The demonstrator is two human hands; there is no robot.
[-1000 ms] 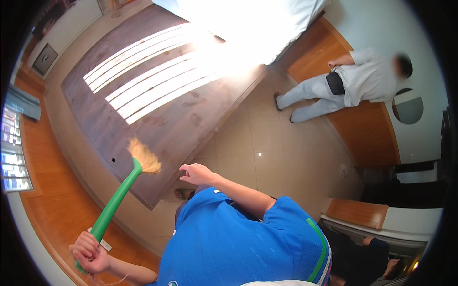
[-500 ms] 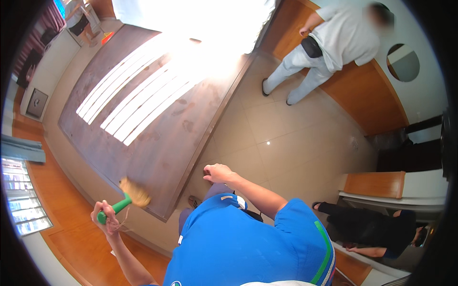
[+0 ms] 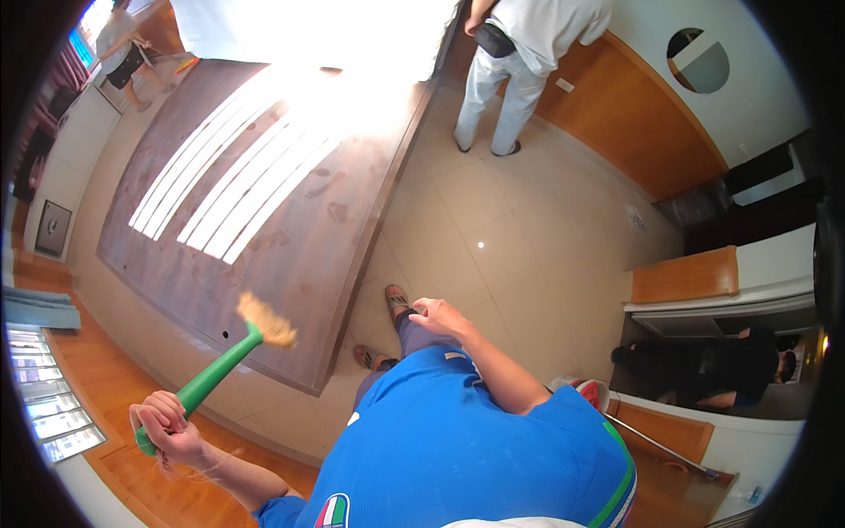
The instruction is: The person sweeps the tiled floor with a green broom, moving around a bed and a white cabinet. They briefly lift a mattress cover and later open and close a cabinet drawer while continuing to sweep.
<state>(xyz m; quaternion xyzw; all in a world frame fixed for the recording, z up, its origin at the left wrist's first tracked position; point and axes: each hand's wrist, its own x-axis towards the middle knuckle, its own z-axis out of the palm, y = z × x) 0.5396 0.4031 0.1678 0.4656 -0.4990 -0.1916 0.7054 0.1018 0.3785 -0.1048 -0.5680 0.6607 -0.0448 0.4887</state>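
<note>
My left hand (image 3: 165, 429) grips the end of a green-handled hand broom (image 3: 224, 364). Its straw-coloured bristles (image 3: 268, 322) hover over the near corner of a large brown wooden platform (image 3: 273, 246). My right hand (image 3: 437, 315) hangs loosely curled in front of my blue shirt, holding nothing, above my sandalled feet (image 3: 396, 301) on the beige tiled floor (image 3: 519, 264).
Another person in a white shirt and light trousers (image 3: 506, 79) stands at the far side by a wooden wall panel (image 3: 651, 141). A second person (image 3: 123, 53) is at the far left. A window (image 3: 44, 405) lies to my left; a wooden cabinet (image 3: 687, 277) to my right.
The view has swung toward the floor and platform. My left hand with the broom has shifted right, bristles now at the platform's near corner. My right hand moved slightly right.
</note>
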